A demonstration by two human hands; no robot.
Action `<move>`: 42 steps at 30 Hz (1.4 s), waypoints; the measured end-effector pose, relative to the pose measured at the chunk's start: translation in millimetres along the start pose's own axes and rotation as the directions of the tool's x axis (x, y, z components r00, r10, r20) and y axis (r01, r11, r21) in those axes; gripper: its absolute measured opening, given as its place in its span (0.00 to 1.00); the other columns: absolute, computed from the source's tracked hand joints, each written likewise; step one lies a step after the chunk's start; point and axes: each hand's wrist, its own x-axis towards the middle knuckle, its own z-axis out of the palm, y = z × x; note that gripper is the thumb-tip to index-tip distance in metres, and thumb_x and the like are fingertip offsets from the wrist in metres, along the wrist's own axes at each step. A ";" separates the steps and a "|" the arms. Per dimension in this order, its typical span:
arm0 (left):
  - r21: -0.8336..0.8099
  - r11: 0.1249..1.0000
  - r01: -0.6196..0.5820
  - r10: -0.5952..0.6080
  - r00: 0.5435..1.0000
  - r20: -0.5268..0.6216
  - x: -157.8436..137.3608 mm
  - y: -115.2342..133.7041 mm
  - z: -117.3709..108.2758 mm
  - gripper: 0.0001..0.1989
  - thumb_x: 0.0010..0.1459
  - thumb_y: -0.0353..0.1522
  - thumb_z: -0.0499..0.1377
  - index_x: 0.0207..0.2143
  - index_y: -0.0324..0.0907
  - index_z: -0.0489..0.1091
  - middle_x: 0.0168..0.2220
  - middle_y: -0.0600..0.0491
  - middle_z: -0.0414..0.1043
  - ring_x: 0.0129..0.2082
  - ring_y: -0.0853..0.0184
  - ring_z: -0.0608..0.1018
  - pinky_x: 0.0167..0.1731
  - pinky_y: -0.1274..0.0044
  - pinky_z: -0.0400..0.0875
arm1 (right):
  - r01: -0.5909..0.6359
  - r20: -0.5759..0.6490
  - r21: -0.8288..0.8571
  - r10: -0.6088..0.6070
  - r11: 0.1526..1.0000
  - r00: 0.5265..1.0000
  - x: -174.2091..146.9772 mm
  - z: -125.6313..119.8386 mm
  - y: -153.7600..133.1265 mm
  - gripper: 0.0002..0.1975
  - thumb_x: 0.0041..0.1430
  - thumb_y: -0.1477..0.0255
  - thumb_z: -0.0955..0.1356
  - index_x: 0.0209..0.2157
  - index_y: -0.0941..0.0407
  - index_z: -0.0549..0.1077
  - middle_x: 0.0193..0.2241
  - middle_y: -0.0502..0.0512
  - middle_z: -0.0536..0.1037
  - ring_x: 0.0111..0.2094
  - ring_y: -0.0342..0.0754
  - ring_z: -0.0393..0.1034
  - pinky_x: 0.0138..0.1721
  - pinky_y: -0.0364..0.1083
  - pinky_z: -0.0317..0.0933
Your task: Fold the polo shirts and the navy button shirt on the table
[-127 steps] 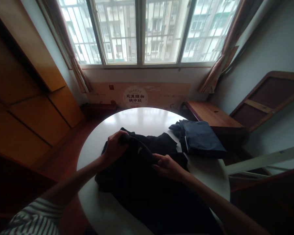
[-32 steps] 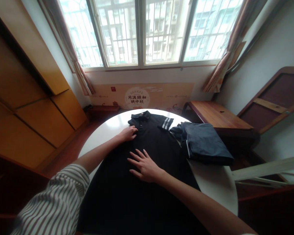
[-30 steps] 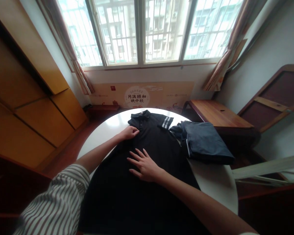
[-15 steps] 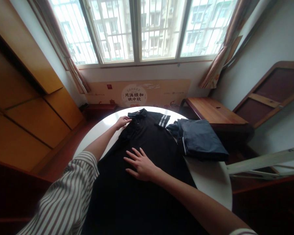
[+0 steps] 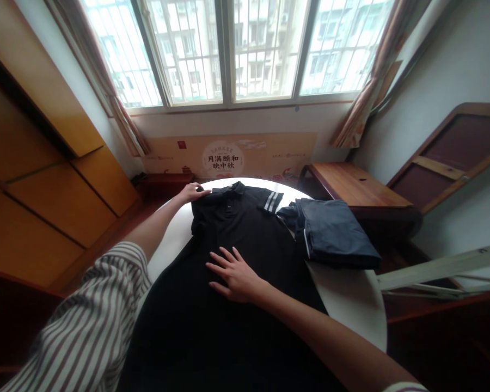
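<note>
A black polo shirt dress [image 5: 253, 234] lies front side up across a round white table [image 5: 351, 296], its collar toward the window. Two white stripes cross its right-hand sleeve. At the far left shoulder, beside the collar, my left hand [image 5: 194, 192] pinches the edge of the cloth between thumb and fingers. My right hand [image 5: 237, 275] rests flat on the middle of the dress, palm down with fingers spread. The lower end of the dress runs down out of the bottom of the view.
Folded dark blue clothing [image 5: 337, 231] lies on the table's right side. Beyond it stands a wooden bench-like table [image 5: 363, 185]. A pale metal bar [image 5: 441, 267] reaches in from the right. Orange wooden cabinets [image 5: 44, 207] line the left wall.
My left hand has moved left and slightly away from me, drawing the dress's left shoulder and sleeve outward so they lie wider. My right hand has stayed in place.
</note>
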 end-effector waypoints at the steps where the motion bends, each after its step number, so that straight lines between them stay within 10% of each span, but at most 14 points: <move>1: 0.137 0.989 0.054 -0.063 0.996 0.064 1.3 0.5 -14.1 0.18 0.36 0.39 0.75 0.18 0.40 0.70 0.19 0.52 0.68 0.28 0.61 0.75 0.28 0.77 0.67 | 0.000 0.001 -0.001 0.000 1.000 1.000 0.1 0.3 0.1 0.30 0.68 0.53 0.59 0.66 0.53 0.61 0.69 0.59 0.54 0.70 0.62 0.41 0.66 0.68 0.35; 5: 0.426 0.894 0.136 -0.265 0.929 0.258 1.6 5.1 -58.7 0.17 0.30 0.34 0.77 0.17 0.39 0.72 0.18 0.52 0.68 0.26 0.61 0.75 0.28 0.76 0.67 | -0.003 -0.001 0.003 0.003 1.000 1.000 0.5 -0.2 0.1 0.30 0.68 0.54 0.59 0.66 0.53 0.61 0.69 0.58 0.54 0.70 0.62 0.41 0.66 0.67 0.35; 9: 0.126 0.992 0.033 -0.068 0.957 0.283 -5.3 8.4 -71.9 0.15 0.46 0.41 0.71 0.31 0.39 0.78 0.28 0.50 0.76 0.30 0.65 0.76 0.34 0.76 0.71 | -0.005 0.015 0.015 0.005 1.000 1.000 0.4 -2.1 -0.1 0.30 0.68 0.53 0.59 0.66 0.53 0.61 0.69 0.59 0.54 0.70 0.63 0.41 0.66 0.68 0.35; 12: 0.272 0.962 -0.002 -0.057 0.976 0.210 -7.3 5.4 -76.8 0.13 0.44 0.39 0.72 0.27 0.40 0.77 0.28 0.49 0.76 0.35 0.60 0.78 0.40 0.73 0.72 | -0.005 0.015 0.015 0.005 1.000 1.000 0.3 -2.0 -0.1 0.30 0.68 0.53 0.59 0.66 0.52 0.61 0.69 0.58 0.54 0.70 0.62 0.41 0.66 0.67 0.35; 18: 0.832 0.553 0.053 -0.002 0.998 -0.062 -13.4 -9.1 -89.7 0.09 0.51 0.35 0.67 0.33 0.40 0.77 0.43 0.40 0.76 0.51 0.47 0.74 0.52 0.63 0.66 | -0.015 0.021 0.011 0.015 1.000 1.000 1.2 -0.2 -0.6 0.31 0.68 0.53 0.59 0.66 0.53 0.60 0.69 0.58 0.54 0.70 0.62 0.40 0.67 0.67 0.35; 33: 0.726 0.672 -0.146 -0.086 0.959 0.272 -94.0 -56.7 20.5 0.38 0.62 0.57 0.46 0.70 0.55 0.48 0.72 0.46 0.38 0.70 0.41 0.43 0.59 0.41 0.40 | 0.112 0.153 0.104 -0.127 0.988 0.980 -12.4 -2.2 -49.0 0.46 0.55 0.38 0.62 0.69 0.46 0.53 0.71 0.65 0.36 0.70 0.70 0.27 0.62 0.74 0.23; 42: 0.715 0.679 -0.166 -0.016 0.970 0.241 -72.2 -49.0 23.1 0.30 0.63 0.51 0.50 0.64 0.50 0.63 0.68 0.41 0.54 0.67 0.41 0.57 0.61 0.44 0.39 | 0.294 0.165 0.193 -0.327 0.936 0.931 -28.2 1.1 -100.5 0.37 0.61 0.45 0.64 0.66 0.48 0.61 0.68 0.63 0.55 0.69 0.65 0.45 0.64 0.67 0.42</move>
